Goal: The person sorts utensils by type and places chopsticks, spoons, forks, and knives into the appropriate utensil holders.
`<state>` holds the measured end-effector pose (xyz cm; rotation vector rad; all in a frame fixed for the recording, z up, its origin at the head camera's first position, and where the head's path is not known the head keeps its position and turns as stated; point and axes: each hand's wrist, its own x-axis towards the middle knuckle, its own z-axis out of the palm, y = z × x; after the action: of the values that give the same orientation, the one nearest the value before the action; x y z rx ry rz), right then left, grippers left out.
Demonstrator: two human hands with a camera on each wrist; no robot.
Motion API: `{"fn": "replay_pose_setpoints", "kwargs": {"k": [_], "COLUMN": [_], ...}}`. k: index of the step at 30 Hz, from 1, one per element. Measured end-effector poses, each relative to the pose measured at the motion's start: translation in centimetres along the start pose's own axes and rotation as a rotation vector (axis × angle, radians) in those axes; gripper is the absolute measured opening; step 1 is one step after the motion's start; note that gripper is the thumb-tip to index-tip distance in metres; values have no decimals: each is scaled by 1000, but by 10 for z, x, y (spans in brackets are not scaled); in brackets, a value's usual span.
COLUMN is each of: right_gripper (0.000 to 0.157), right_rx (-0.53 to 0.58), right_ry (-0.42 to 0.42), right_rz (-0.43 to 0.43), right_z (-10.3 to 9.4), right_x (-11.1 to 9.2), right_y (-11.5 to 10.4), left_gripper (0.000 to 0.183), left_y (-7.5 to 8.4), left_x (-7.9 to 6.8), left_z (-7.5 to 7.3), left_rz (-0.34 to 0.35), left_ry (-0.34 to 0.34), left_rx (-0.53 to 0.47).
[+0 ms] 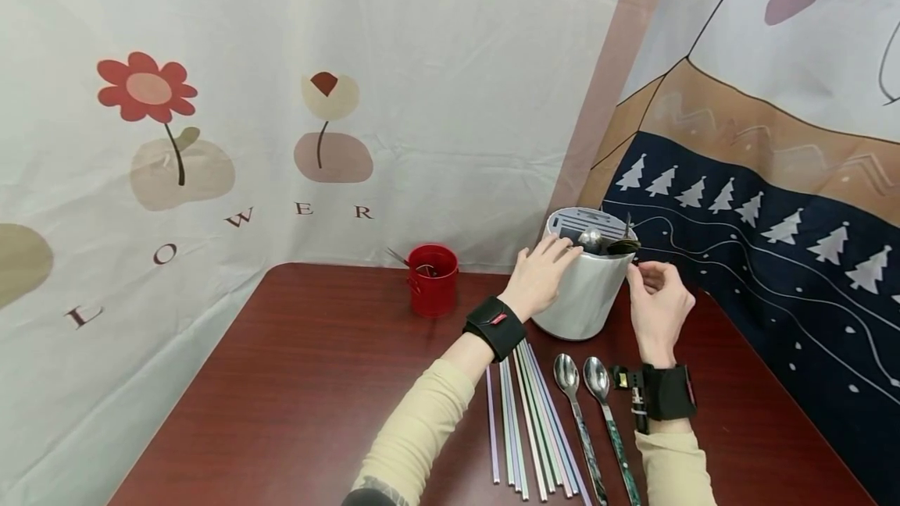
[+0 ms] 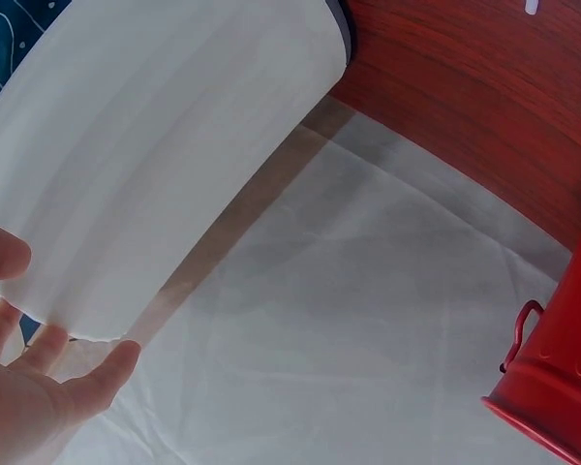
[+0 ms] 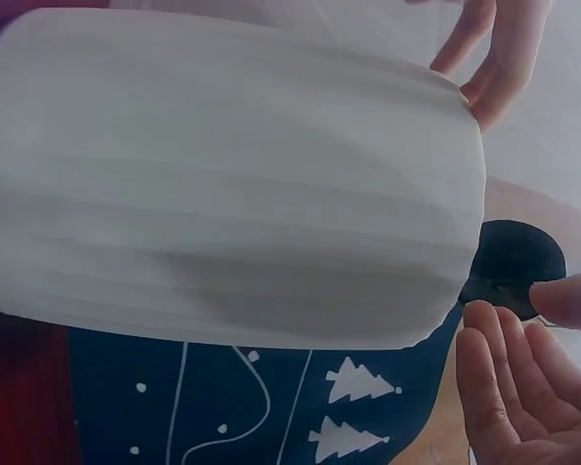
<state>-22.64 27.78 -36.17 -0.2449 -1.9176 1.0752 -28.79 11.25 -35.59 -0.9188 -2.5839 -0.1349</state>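
Note:
A white utensil holder (image 1: 580,299) with a slotted grey top stands at the back right of the table. My left hand (image 1: 541,276) rests on its left rim, fingers extended; the left wrist view shows those fingers (image 2: 105,378) against the rim. A shiny round-ended utensil (image 1: 591,238) and a dark spoon (image 1: 623,247) stand in the holder, heads up, their lower parts hidden. At the right rim, my right hand (image 1: 659,307) pinches the dark spoon's edge. In the right wrist view, thumb and fingertips meet the dark bowl (image 3: 518,262).
Two metal spoons with patterned handles, one left (image 1: 566,373) and one right (image 1: 598,381), lie before the holder. Left of them several pastel sticks (image 1: 523,420) are spread out. A red cup (image 1: 433,283) with utensils stands near the back edge. Printed cloth (image 1: 450,139) hangs behind.

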Motion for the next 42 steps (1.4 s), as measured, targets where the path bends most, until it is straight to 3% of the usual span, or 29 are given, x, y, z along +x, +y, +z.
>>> {"fn": "replay_pose_setpoints", "kwargs": {"k": [12, 17, 20, 25, 30, 37, 42], "right_gripper": [21, 22, 21, 25, 25, 19, 20], "right_rx": [-56, -137, -238, -414, -512, -621, -587], "right_ry": [-52, -134, -262, -586, -871, -1104, -1186], "right_rz": [23, 41, 75, 143, 230, 314, 344], "right_z": [-13, -20, -26, -38, -44, -41, -37], "right_x": [-32, -40, -40, -37, -34, -39, -45], "right_y": [17, 21, 22, 25, 32, 39, 48], "left_gripper": [61, 60, 60, 60, 59, 58, 59], "left_y": [1, 1, 1, 1, 1, 1, 2], "left_x": [0, -1, -1, -1, -1, -1, -1], "left_z": [0, 0, -1, -1, -1, -1, -2], "left_rz": [-3, 3, 2, -4, -1, -3, -6], "left_ry": [-3, 7, 11, 5, 17, 20, 13], "left_rx": [7, 15, 24, 29, 28, 29, 14]}}
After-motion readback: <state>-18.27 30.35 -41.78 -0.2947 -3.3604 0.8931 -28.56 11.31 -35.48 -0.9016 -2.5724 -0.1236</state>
